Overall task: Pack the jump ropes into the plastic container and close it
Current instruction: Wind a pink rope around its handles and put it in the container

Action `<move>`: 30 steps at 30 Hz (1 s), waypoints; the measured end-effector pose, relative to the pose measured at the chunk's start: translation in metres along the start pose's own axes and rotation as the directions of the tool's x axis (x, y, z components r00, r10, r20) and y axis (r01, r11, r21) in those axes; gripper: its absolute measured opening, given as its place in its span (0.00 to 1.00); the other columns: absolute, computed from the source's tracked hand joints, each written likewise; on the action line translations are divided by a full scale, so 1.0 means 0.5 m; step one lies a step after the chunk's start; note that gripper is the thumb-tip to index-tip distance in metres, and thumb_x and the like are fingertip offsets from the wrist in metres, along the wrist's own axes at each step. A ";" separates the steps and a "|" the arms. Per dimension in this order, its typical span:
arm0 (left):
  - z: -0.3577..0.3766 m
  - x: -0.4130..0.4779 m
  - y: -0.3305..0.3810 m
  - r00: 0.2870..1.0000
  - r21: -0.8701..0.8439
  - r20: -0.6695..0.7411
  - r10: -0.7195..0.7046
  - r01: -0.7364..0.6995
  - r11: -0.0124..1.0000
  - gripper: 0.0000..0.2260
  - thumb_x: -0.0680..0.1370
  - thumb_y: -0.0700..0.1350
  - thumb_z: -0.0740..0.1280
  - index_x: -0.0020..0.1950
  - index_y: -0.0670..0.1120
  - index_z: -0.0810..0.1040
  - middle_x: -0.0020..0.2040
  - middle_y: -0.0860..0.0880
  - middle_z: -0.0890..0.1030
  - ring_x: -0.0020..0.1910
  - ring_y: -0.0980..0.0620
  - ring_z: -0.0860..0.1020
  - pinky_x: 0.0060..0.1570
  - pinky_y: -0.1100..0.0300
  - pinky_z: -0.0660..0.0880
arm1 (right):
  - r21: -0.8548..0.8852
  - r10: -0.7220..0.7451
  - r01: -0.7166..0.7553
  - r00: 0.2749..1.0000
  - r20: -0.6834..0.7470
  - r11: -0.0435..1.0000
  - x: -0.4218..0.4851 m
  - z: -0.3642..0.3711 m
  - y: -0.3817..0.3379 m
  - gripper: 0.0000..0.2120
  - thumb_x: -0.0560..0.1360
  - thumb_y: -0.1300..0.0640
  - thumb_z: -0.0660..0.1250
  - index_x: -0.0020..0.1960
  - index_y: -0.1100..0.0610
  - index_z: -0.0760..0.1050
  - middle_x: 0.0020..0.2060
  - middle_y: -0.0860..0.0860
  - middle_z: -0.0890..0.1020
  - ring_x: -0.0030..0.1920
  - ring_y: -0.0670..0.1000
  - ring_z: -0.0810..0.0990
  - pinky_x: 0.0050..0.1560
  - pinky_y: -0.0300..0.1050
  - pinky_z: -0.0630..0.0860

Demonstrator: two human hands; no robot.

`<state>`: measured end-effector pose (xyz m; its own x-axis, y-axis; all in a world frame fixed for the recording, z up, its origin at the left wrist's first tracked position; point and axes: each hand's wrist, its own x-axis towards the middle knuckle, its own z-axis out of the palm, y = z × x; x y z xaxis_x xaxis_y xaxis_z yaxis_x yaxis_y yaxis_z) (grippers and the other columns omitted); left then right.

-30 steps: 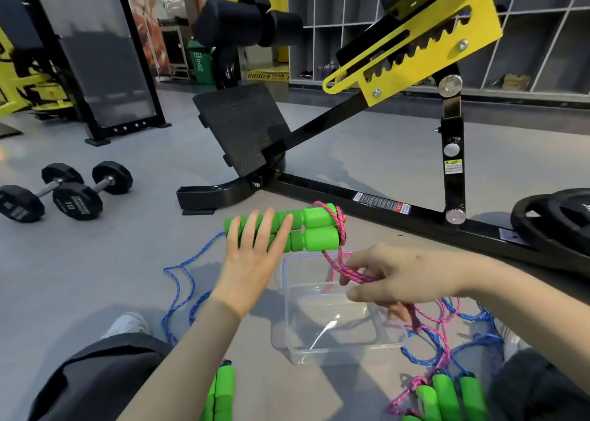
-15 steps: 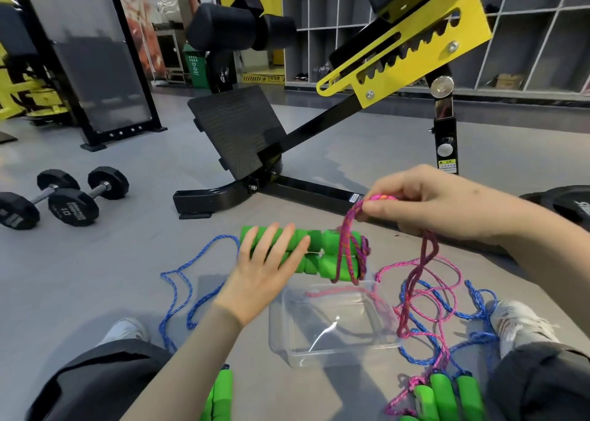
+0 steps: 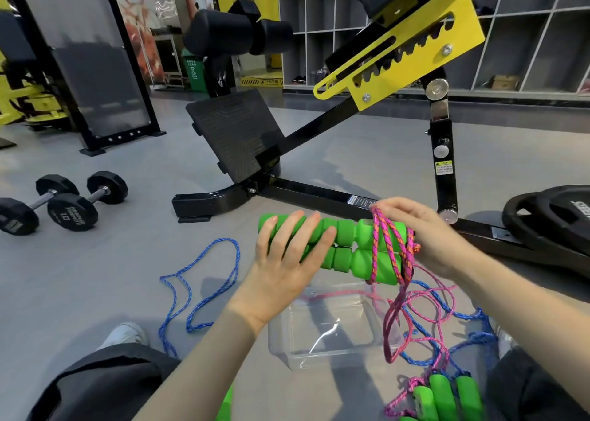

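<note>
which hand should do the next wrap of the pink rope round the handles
Likely the right hand: its fingers pinch the pink rope at the handles; the left hand only grips them.

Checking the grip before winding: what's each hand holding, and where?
Left hand holds the paired green handles at their foam end; right hand pinches the pink rope wrapped round their other end.

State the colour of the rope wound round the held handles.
The rope round the handles is pink with orange flecks; head view.
</note>
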<state>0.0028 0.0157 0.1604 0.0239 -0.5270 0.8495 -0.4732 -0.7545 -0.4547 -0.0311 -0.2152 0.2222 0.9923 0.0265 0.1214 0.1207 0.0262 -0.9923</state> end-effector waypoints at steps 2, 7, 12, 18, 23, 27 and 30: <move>0.002 0.001 -0.003 1.000 0.011 -0.003 -0.021 0.021 1.000 0.20 0.80 0.32 0.53 0.72 0.43 0.57 0.65 0.40 0.65 0.64 0.41 0.68 0.69 0.44 0.57 | -0.043 0.008 -0.010 0.999 -0.045 0.999 -0.016 0.031 0.025 0.08 0.72 0.66 0.67 0.38 0.57 0.80 0.31 0.52 0.79 0.34 0.49 0.77 0.34 0.37 0.77; 0.008 -0.013 -0.011 0.998 0.048 0.033 -0.060 0.059 0.997 0.19 0.81 0.32 0.48 0.72 0.42 0.56 0.65 0.40 0.65 0.64 0.41 0.67 0.68 0.43 0.57 | -0.404 -0.013 -0.058 0.985 -0.171 0.913 -0.064 0.121 0.097 0.17 0.78 0.67 0.55 0.31 0.57 0.66 0.24 0.50 0.68 0.26 0.45 0.65 0.28 0.32 0.66; 0.015 -0.038 -0.040 0.990 0.103 0.113 -0.079 0.067 0.992 0.22 0.79 0.30 0.42 0.72 0.41 0.55 0.66 0.39 0.63 0.65 0.39 0.66 0.68 0.43 0.56 | -0.326 0.085 -0.094 0.995 -0.043 0.941 -0.083 0.159 0.120 0.12 0.81 0.55 0.53 0.47 0.54 0.74 0.22 0.48 0.73 0.22 0.46 0.69 0.29 0.38 0.66; 0.041 -0.076 -0.035 0.979 0.146 0.184 -0.087 0.061 0.987 0.24 0.78 0.30 0.39 0.73 0.42 0.55 0.67 0.39 0.63 0.65 0.39 0.66 0.68 0.42 0.55 | -0.607 0.357 -0.164 0.910 0.211 0.777 -0.073 0.141 0.082 0.11 0.79 0.57 0.59 0.61 0.56 0.65 0.37 0.53 0.80 0.21 0.44 0.71 0.26 0.34 0.68; 0.047 -0.110 -0.041 0.977 0.156 0.208 -0.052 0.020 0.988 0.25 0.78 0.31 0.40 0.71 0.43 0.61 0.65 0.38 0.64 0.63 0.39 0.66 0.67 0.43 0.55 | -0.709 0.517 -0.094 0.752 0.409 0.699 -0.067 0.103 0.026 0.14 0.76 0.58 0.66 0.60 0.58 0.69 0.31 0.49 0.80 0.27 0.48 0.75 0.30 0.35 0.70; 0.046 -0.135 -0.049 0.977 0.172 0.197 -0.086 0.052 0.984 0.25 0.77 0.31 0.39 0.72 0.44 0.57 0.65 0.38 0.65 0.63 0.39 0.67 0.67 0.43 0.55 | -0.671 0.533 -0.074 0.675 0.511 0.738 -0.062 0.079 -0.012 0.10 0.76 0.62 0.66 0.56 0.60 0.72 0.25 0.51 0.78 0.26 0.47 0.77 0.34 0.34 0.72; 0.040 -0.146 -0.054 0.974 0.173 0.207 -0.096 0.061 0.983 0.25 0.76 0.30 0.41 0.72 0.43 0.57 0.64 0.38 0.64 0.63 0.39 0.66 0.67 0.43 0.55 | -0.653 0.530 -0.048 0.631 0.566 0.756 -0.060 0.071 -0.041 0.09 0.75 0.61 0.68 0.55 0.56 0.74 0.25 0.52 0.78 0.27 0.46 0.79 0.36 0.38 0.73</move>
<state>0.0315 0.0665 0.1052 0.2512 -0.5213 0.8155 -0.3116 -0.8413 -0.4418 -0.0646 -0.1813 0.2399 0.6735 0.5966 -0.4363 0.0627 -0.6343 -0.7705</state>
